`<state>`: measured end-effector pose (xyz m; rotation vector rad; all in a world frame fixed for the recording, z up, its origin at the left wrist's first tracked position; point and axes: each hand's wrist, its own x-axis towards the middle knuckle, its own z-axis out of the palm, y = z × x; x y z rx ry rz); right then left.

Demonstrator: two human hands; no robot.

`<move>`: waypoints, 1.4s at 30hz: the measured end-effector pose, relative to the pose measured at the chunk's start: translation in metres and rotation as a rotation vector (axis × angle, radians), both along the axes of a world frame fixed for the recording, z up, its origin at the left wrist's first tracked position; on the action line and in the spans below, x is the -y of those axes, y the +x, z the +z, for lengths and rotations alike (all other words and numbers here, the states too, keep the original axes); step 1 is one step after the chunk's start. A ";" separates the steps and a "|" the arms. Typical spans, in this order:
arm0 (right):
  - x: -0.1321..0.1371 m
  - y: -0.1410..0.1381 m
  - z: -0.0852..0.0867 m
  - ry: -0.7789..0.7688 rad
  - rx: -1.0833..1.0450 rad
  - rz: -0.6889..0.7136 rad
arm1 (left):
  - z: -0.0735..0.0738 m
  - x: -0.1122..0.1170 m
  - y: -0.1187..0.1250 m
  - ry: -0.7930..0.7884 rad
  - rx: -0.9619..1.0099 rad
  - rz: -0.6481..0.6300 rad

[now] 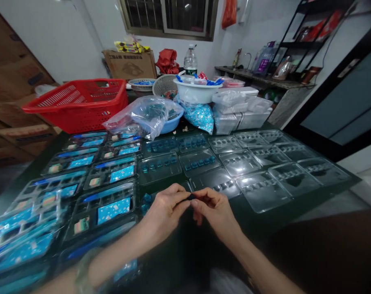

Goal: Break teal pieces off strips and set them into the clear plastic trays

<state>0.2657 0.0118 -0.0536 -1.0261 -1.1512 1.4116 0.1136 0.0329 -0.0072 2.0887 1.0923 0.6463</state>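
Note:
My left hand (pixel 165 212) and my right hand (pixel 216 212) meet fingertip to fingertip over the near middle of the dark table (pixel 295 204). Both pinch one small dark item (pixel 191 197) between thumbs and forefingers; I cannot make out what it is. Just beyond the fingers lies a clear plastic blister tray (pixel 216 179), and a tray holding small blue pieces (pixel 157 166) sits behind it. Under my left hand some blue pieces (pixel 147 200) show.
Rows of filled trays with blue cards (pixel 113 210) cover the left; empty clear trays (pixel 261 190) cover the right. Behind stand a red basket (pixel 81 104), a plastic bag over a blue bowl (pixel 148 114), a white bowl (pixel 197 92), a water bottle (pixel 190 61) and clear boxes (pixel 240 110).

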 end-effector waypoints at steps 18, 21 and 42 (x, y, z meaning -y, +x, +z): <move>0.004 0.006 -0.003 -0.031 0.184 -0.059 | -0.008 0.011 0.005 0.199 -0.258 -0.015; 0.004 0.006 -0.003 0.007 0.237 -0.044 | -0.007 0.010 0.007 0.229 -0.325 -0.051; -0.001 -0.005 -0.012 -0.003 0.082 0.039 | -0.006 0.003 0.000 0.095 -0.207 -0.054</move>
